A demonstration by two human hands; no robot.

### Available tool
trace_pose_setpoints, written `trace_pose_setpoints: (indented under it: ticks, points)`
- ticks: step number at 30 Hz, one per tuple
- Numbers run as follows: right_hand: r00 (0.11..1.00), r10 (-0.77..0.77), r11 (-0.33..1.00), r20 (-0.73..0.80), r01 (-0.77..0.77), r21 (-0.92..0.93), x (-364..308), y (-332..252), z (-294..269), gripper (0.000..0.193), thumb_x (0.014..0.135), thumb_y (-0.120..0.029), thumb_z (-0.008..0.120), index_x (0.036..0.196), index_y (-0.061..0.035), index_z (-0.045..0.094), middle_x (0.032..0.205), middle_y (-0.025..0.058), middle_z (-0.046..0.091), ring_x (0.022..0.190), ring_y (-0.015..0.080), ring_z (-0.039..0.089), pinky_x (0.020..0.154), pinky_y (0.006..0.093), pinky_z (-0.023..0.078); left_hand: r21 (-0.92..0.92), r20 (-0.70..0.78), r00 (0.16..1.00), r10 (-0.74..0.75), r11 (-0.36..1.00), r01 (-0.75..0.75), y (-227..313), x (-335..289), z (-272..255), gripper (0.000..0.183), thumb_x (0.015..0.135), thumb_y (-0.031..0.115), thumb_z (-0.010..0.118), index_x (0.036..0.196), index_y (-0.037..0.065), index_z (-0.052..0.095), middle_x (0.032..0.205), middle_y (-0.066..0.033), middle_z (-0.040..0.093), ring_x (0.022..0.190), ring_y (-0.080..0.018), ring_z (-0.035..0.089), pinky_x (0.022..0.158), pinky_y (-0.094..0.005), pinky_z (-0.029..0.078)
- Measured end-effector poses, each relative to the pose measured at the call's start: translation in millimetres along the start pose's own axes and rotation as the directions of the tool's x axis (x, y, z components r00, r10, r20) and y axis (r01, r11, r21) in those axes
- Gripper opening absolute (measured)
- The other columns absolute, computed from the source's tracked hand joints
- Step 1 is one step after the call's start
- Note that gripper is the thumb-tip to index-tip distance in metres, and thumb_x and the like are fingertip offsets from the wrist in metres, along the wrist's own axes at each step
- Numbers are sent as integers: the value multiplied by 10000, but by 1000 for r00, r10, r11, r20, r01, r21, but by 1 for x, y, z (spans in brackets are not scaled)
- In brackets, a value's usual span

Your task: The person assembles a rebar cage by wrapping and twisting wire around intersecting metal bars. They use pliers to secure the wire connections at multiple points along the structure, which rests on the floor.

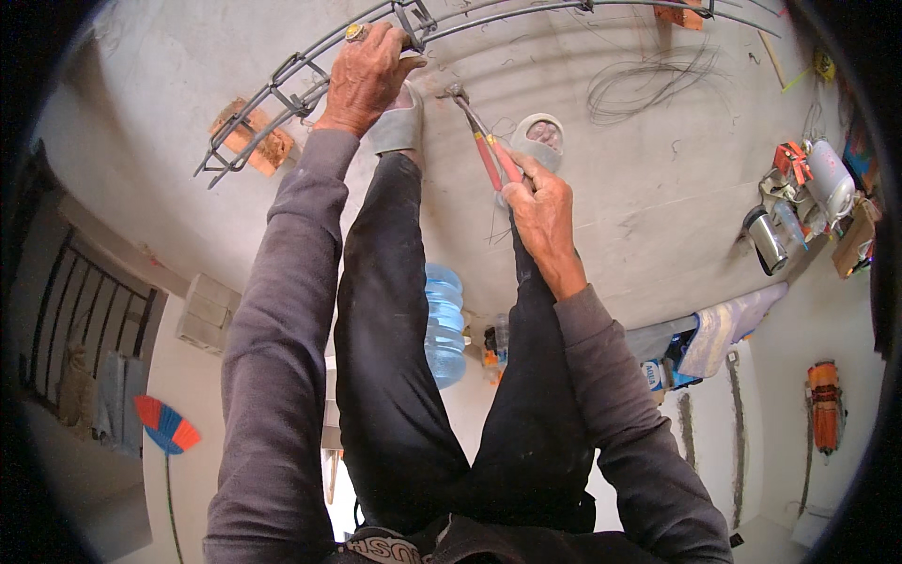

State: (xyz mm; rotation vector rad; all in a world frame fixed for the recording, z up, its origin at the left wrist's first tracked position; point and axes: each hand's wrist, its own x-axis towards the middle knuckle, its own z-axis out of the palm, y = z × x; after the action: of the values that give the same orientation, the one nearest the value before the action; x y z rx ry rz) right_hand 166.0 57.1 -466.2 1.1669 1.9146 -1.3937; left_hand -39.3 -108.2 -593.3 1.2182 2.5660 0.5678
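Fingers on the left hand [362, 85] are curled over the steel frame [299, 103], pressed in near one of its cross-ties, though what's right under the fingertips is hidden. The right hand's are wrapped round the red-handled pincers [485, 158], whose handles sit a bit apart. The pincer head points up toward the frame but isn't touching it.

The frame curves across the top of the view, one end over an orange block [272, 155]. For my money, the left hand is best used as a steady brace, since a long thing like that could rock on its block. I'd bring the pincer head in square to the bar and keep it off the left knuckles. Easy squeeze, no yanking.

Room-wise, there's plain floor [648, 207] between the right foot and the stuff on the right, so that elbow has decent swing. The tight spot is between the two slippers, left [402, 132] and right [552, 132]. Also watch the loose wire coil [601, 111]; it could snag a foot. The frame's bare left bar ends look pokey too.
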Motion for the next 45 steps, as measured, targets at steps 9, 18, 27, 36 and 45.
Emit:
trace_pose_setpoints:
  ticks: [9, 18, 27, 36, 45]
  points:
    - [994, -91, 996, -58, 93, 19, 0, 13, 9, 441, 780, -92, 579, 1209, -50, 675, 765, 181, 650, 646, 265, 606, 670, 375, 511, 99, -25, 998, -52, 994, 54, 11, -2, 6, 296, 850, 273, 734, 965, 60, 562, 888, -91, 572, 763, -280, 626, 635, -381, 511]
    - [998, -50, 999, -25, 49, -9, 0, 5, 4, 439, 783, -90, 577, 1209, -79, 679, 672, 168, 598, 591, 265, 587, 607, 387, 480, 68, -38, 999, -18, 997, 20, 8, 4, 2, 287, 818, 244, 746, 922, 70, 543, 882, -97, 553, 757, -287, 610, 624, -393, 483]
    - [996, -78, 995, -34, 75, -59, -1, 3, 1, 440, 804, -93, 562, 1233, -93, 656, 673, 196, 605, 597, 345, 608, 617, 431, 485, -146, 86, 983, -165, 973, 176, 22, 0, -18, 478, 810, 376, 763, 1062, 30, 550, 983, -150, 566, 821, -335, 606, 714, -422, 468]
    - [996, -83, 989, -23, 80, -128, -2, 4, -9, 407, 819, -99, 559, 1215, -97, 650, 840, 233, 676, 789, 392, 672, 736, 478, 523, 183, -35, 992, -124, 975, 128, 78, 69, -6, 958, 696, 334, 848, 1475, 61, 361, 1344, -181, 483, 1280, -354, 453, 1110, -498, 318]
    - [998, -65, 980, -4, 63, -188, -5, 12, -9, 369, 865, -108, 526, 1213, -78, 646, 881, 271, 685, 823, 442, 676, 747, 541, 533, 428, 135, 964, -228, 891, 150, 73, 100, 23, 760, 739, -7, 644, 1447, 66, 380, 1057, -127, 544, 978, -307, 605, 802, -442, 453]
